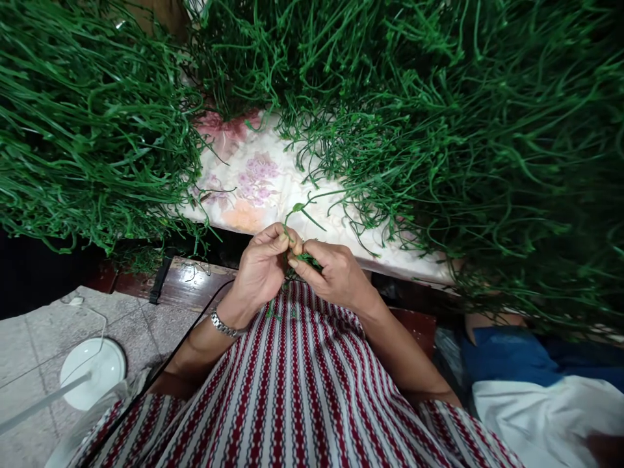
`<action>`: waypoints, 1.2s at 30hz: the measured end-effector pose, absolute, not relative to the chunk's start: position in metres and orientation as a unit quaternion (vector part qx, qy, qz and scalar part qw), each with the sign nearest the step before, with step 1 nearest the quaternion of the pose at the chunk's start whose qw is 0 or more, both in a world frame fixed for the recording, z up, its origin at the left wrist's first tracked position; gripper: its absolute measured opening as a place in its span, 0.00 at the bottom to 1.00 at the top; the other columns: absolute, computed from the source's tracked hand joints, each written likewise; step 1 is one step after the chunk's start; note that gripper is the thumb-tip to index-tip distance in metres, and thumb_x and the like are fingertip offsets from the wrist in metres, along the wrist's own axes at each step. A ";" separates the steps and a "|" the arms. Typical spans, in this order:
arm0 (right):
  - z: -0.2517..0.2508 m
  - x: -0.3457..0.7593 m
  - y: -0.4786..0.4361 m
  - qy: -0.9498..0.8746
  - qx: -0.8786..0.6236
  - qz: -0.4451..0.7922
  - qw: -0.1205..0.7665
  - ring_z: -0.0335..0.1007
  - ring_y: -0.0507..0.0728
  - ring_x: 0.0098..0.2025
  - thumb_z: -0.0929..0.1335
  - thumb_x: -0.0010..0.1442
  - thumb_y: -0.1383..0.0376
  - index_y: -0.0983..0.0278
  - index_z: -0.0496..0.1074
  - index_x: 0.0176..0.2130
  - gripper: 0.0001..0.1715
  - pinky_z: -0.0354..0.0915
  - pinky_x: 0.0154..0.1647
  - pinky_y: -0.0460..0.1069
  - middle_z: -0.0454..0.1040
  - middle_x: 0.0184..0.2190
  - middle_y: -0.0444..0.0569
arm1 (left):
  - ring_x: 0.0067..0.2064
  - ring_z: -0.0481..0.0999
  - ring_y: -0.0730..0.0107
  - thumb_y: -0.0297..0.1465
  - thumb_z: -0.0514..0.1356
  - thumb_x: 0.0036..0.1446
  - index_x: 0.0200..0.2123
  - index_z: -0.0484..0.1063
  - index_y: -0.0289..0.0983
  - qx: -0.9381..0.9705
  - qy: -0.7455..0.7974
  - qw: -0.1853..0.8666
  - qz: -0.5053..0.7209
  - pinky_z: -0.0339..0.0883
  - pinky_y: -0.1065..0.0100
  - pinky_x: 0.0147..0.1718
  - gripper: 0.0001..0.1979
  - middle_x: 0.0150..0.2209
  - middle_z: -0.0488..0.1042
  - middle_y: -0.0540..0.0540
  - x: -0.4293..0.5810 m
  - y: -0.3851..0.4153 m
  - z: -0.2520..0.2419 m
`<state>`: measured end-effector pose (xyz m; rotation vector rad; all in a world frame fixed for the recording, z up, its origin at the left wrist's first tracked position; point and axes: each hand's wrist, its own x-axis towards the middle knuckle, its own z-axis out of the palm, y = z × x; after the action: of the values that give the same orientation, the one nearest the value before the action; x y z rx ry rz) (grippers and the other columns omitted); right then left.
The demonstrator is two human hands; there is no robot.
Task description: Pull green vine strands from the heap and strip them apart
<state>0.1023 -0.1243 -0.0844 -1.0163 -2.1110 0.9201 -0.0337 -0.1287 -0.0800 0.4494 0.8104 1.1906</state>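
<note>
My left hand and my right hand meet at the near edge of the cloth-covered table. Between the left thumb and fingertips is a thin green stem with a small bud-like swelling, its upper end reaching out over the cloth. The right thumb and forefinger are pinched close against the left fingertips, at the lower part of the same stem. More green bits show below and between the fingers; the exact contact there is partly hidden.
A large heap of green stems lies on the left, and another heap spreads over the back and right. Between them shows the flowered cloth. A white round stand base is on the floor; a person in blue trousers sits at right.
</note>
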 end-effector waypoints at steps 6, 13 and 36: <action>-0.089 0.105 -0.121 -0.786 -0.327 0.397 0.343 0.61 0.47 0.26 0.62 0.61 0.65 0.67 0.67 0.32 0.09 0.59 0.29 0.43 0.67 0.24 0.44 | 0.22 0.57 0.78 0.25 0.58 0.48 0.18 0.61 0.34 0.171 0.358 0.755 0.522 0.52 0.73 0.23 0.10 0.18 0.60 0.50 -0.032 -0.124 -0.074; -0.092 0.109 -0.118 -0.792 -0.285 0.406 0.357 0.68 0.49 0.31 0.62 0.61 0.66 0.68 0.70 0.34 0.09 0.64 0.33 0.44 0.73 0.29 0.48 | 0.21 0.55 0.78 0.26 0.58 0.48 0.17 0.60 0.33 0.175 0.349 0.775 0.497 0.50 0.72 0.23 0.11 0.16 0.58 0.51 -0.030 -0.120 -0.070; -0.097 0.113 -0.117 -0.772 -0.264 0.447 0.368 0.64 0.48 0.24 0.62 0.59 0.64 0.66 0.69 0.27 0.11 0.60 0.27 0.43 0.69 0.21 0.45 | 0.17 0.53 0.80 0.32 0.64 0.40 0.17 0.64 0.33 0.209 0.365 0.804 0.420 0.42 0.71 0.19 0.13 0.14 0.60 0.52 -0.036 -0.116 -0.070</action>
<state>0.1130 -0.1171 -0.0968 -0.6772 -1.9818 1.1490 -0.0363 -0.1157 -0.0702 0.4479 0.7812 0.8986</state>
